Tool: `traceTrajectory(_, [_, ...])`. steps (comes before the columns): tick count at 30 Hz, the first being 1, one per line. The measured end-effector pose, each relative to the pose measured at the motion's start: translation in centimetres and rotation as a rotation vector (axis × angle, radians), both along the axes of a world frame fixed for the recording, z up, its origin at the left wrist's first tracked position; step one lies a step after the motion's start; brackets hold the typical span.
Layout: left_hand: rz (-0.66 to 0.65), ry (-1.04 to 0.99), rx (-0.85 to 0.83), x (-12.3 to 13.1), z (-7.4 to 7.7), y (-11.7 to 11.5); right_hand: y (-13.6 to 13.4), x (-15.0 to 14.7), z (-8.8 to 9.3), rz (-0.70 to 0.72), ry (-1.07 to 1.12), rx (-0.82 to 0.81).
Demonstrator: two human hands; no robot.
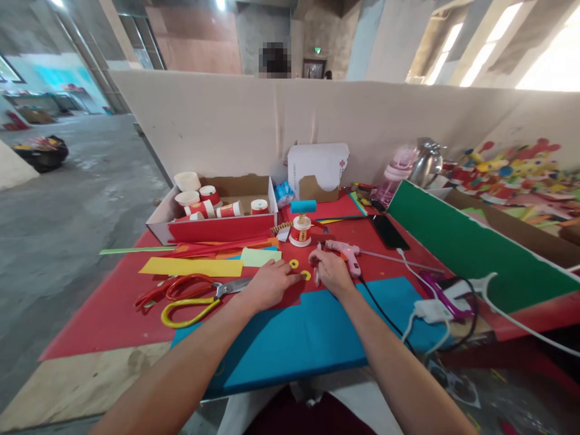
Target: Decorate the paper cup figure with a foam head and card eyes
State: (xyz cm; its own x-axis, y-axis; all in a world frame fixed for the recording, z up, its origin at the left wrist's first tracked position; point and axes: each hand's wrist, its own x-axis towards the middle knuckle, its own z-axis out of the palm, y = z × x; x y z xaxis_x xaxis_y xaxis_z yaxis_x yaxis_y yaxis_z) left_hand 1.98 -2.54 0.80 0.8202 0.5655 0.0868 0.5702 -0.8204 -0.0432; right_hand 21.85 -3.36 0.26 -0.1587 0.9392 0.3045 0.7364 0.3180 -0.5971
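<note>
My left hand (272,283) lies low over the red table covering with its fingers stretched out. Its fingertips reach two small yellow rings (307,276), touching or almost touching the nearer one. My right hand (331,270) is beside them, fingers curled in; whether anything small sits in them is hidden. Just past it lies a pink glue gun (348,252). Behind the rings stands an upside-down paper cup (300,232) topped by a blue paper roll (303,206), with a coiled golden strip (281,228) at its left. Large scissors (190,302) with red and yellow handles rest left of my left hand.
Yellow paper (193,266) and pale green paper (261,257) lie at left. A box (222,229) of paper cups stands behind them. A phone (388,232), a green-sided box (475,248) and a white charger (432,310) with cables occupy the right. Blue sheet (290,347) covers the front edge.
</note>
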Motion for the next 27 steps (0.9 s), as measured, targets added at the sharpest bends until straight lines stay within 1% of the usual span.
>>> traceTrajectory(5, [0.013,-0.023,-0.02,0.1,0.1,-0.1,-0.3,0.5,-0.2,0.09,0.152,-0.028])
traceTrajectory(7, [0.016,-0.045,-0.028,0.1,0.2,-0.1,-0.2,0.5,-0.2,0.085,0.177,0.003])
traceTrajectory(9, [0.027,-0.068,-0.029,0.1,0.2,-0.1,-0.3,0.4,-0.2,0.025,0.127,0.079])
traceTrajectory(11, [0.044,-0.085,-0.018,0.2,0.2,-0.1,-0.4,0.2,-0.1,-0.107,-0.004,0.152])
traceTrajectory(13, [0.058,-0.099,-0.006,0.2,0.1,0.0,-0.6,0.0,-0.1,-0.244,-0.143,0.151])
traceTrajectory(14, [0.063,-0.108,-0.001,0.2,0.1,0.0,-0.6,-0.1,-0.2,-0.286,-0.192,0.129])
traceTrajectory(15, [0.067,-0.119,0.003,0.1,0.1,0.1,-0.6,-0.2,-0.3,-0.298,-0.225,0.101])
traceTrajectory(18, [0.079,-0.155,0.005,-0.1,0.2,0.3,-0.4,-0.1,-0.7,-0.242,-0.267,0.052])
traceTrajectory(21, [0.115,-0.15,-0.015,-0.3,0.6,0.4,-0.2,0.2,-1.1,-0.22,-0.289,0.056])
traceTrajectory(24, [0.187,-0.091,-0.053,-0.1,1.4,0.9,-0.2,0.1,-1.1,-0.193,-0.273,0.125])
traceTrajectory(27, [0.227,-0.09,-0.107,0.7,2.3,2.2,0.0,-0.6,-0.6,-0.15,-0.139,0.203])
